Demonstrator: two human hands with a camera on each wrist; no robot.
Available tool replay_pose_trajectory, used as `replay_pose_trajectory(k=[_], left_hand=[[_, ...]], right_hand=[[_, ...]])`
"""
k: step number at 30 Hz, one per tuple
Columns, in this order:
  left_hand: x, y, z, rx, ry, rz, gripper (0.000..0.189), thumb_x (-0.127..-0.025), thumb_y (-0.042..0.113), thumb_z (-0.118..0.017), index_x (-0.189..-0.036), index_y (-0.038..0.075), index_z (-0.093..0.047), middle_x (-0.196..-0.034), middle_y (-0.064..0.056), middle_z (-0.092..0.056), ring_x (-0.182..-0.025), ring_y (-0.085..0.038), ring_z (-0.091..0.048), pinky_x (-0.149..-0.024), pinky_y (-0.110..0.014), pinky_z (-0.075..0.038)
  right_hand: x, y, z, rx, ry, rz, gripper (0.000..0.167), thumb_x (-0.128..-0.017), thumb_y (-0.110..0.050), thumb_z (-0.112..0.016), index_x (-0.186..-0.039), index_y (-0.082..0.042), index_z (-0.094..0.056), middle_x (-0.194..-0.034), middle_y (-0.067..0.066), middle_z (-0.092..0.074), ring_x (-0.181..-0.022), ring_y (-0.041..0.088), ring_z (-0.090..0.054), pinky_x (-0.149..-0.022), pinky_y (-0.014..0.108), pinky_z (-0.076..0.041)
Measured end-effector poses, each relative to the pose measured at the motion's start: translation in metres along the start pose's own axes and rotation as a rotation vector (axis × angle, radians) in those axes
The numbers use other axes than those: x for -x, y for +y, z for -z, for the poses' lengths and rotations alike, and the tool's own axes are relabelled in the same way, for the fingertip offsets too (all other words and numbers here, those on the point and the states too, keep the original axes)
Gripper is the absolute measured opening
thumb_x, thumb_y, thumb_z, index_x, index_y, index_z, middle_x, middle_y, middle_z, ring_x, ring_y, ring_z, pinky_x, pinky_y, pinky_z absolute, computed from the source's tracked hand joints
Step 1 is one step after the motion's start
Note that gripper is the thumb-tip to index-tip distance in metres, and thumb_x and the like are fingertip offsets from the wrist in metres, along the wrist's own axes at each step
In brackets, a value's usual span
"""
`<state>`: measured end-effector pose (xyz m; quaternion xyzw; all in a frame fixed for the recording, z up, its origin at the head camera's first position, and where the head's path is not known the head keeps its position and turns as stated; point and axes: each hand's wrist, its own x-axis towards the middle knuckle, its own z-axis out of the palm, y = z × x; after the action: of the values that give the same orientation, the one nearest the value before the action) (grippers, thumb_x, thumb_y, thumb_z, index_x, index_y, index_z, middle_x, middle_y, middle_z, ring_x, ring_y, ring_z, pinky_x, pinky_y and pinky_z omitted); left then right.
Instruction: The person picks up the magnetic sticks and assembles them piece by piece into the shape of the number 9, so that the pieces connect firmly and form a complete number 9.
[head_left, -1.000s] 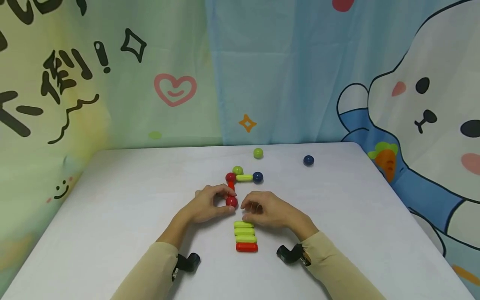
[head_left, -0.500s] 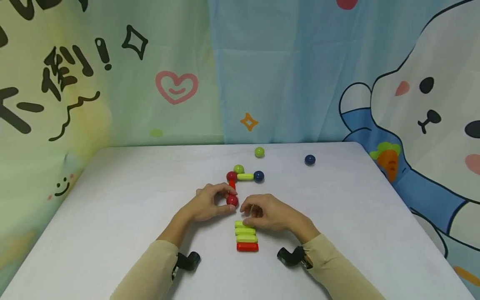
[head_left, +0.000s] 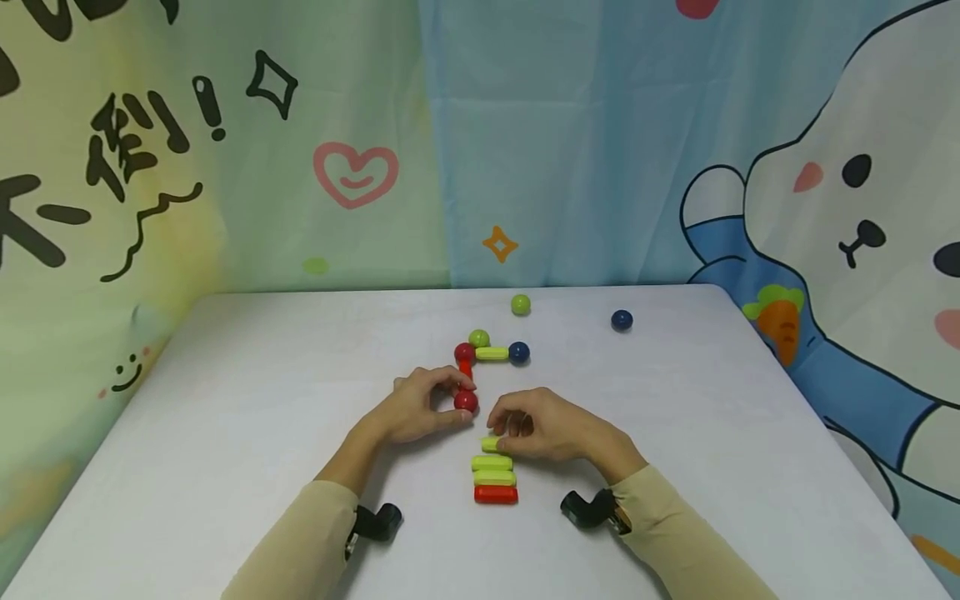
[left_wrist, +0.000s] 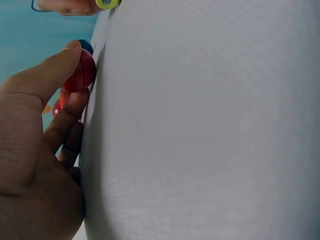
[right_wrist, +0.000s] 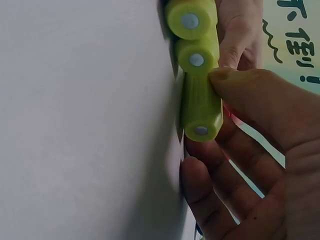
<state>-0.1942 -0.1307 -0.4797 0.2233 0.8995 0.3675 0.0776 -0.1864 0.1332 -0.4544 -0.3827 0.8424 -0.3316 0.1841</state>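
Observation:
My left hand [head_left: 414,407] holds a red ball [head_left: 466,402] between thumb and fingers, close to the tabletop. From that ball a red rod [head_left: 466,368] runs to another red ball [head_left: 465,353]. There a yellow-green rod [head_left: 492,353] leads right to a dark blue ball [head_left: 519,353], and a green ball [head_left: 478,337] sits just behind. My right hand [head_left: 551,425] pinches a separate yellow-green rod [right_wrist: 202,105] with a grey end, partly covered by the thumb. Just nearer lie two more yellow-green rods [head_left: 492,463] and a red rod [head_left: 496,494], side by side.
A loose green ball [head_left: 521,304] lies at the back of the white table [head_left: 300,350], and a loose dark blue ball [head_left: 622,320] lies further right. Behind the table hangs a printed curtain [head_left: 585,167].
The right hand has shifted slightly right, and the yellow-green rod it pinches has come away from the row of rods. The left hand stays at the red ball.

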Motion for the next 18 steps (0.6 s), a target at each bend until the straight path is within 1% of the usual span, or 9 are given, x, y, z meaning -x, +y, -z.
replay_pose_trajectory(k=[6,12,15,18], left_hand=[[0.0004,0.0003,0.001,0.007,-0.008,0.011,0.037,-0.087,0.035,-0.082,-0.12,0.034,-0.065,-0.105,0.016,-0.064,-0.11,-0.01,-0.055,-0.09,-0.043,-0.03],[0.0004,0.0002,0.001,0.016,-0.008,0.001,0.037,-0.087,0.034,-0.082,-0.121,0.032,-0.066,-0.104,0.017,-0.065,-0.108,-0.008,-0.057,-0.091,-0.044,-0.031],[0.0002,0.0009,0.0017,0.024,-0.004,-0.015,0.036,-0.087,0.033,-0.082,-0.12,0.031,-0.066,-0.102,0.017,-0.066,-0.106,-0.008,-0.058,-0.09,-0.045,-0.031],[-0.0001,0.0013,0.0022,0.028,-0.003,-0.022,0.036,-0.088,0.033,-0.082,-0.119,0.032,-0.066,-0.102,0.017,-0.066,-0.106,-0.008,-0.058,-0.089,-0.045,-0.031]], right_hand=[[0.0026,0.0001,0.0014,0.058,-0.013,-0.003,0.017,-0.091,-0.018,-0.079,-0.106,-0.024,-0.071,-0.098,-0.013,-0.066,-0.085,0.007,-0.06,-0.078,0.025,-0.053],[0.0025,0.0002,0.0021,0.106,-0.009,-0.02,0.018,-0.092,-0.019,-0.078,-0.107,-0.024,-0.072,-0.102,-0.012,-0.065,-0.088,0.007,-0.059,-0.08,0.025,-0.053],[0.0022,0.0004,0.0034,0.123,0.01,-0.02,0.018,-0.093,-0.019,-0.076,-0.111,-0.023,-0.072,-0.105,-0.012,-0.066,-0.089,0.009,-0.058,-0.081,0.026,-0.052],[0.0026,0.001,0.0047,0.13,0.045,-0.012,0.019,-0.095,-0.018,-0.074,-0.114,-0.022,-0.071,-0.107,-0.011,-0.066,-0.089,0.01,-0.058,-0.081,0.026,-0.052]])
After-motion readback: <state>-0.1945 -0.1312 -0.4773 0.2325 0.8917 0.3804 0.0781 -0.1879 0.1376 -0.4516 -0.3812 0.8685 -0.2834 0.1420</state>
